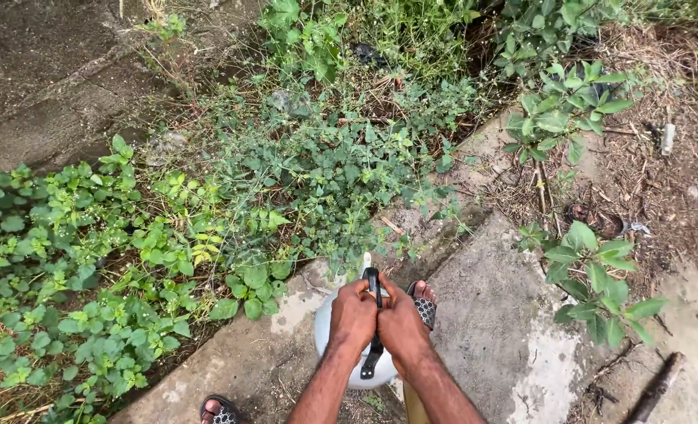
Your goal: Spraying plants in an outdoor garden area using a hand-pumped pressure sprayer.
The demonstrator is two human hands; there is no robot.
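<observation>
Sprayer handle (373,314) clamped by left hand (353,316), right hand (401,326); weeds (286,180) ahead, stick (656,388) right

Both forearms are extended upward from the lower middle of the frame. The left hand (353,312) and right hand (401,323) are pressed side by side, fingers curled shut, knuckles turned upward.

- The tank (325,330) looks like pale, smooth plastic with a dull sheen.
- Its handle (374,330) is black, smooth plastic, slightly glossy.
- The slab (490,314) is rough, matt concrete, stained and patchy.
- The sandal (425,310) has a black woven-looking strap, matt.
- The stick (656,389) is dry, rough wood.
</observation>
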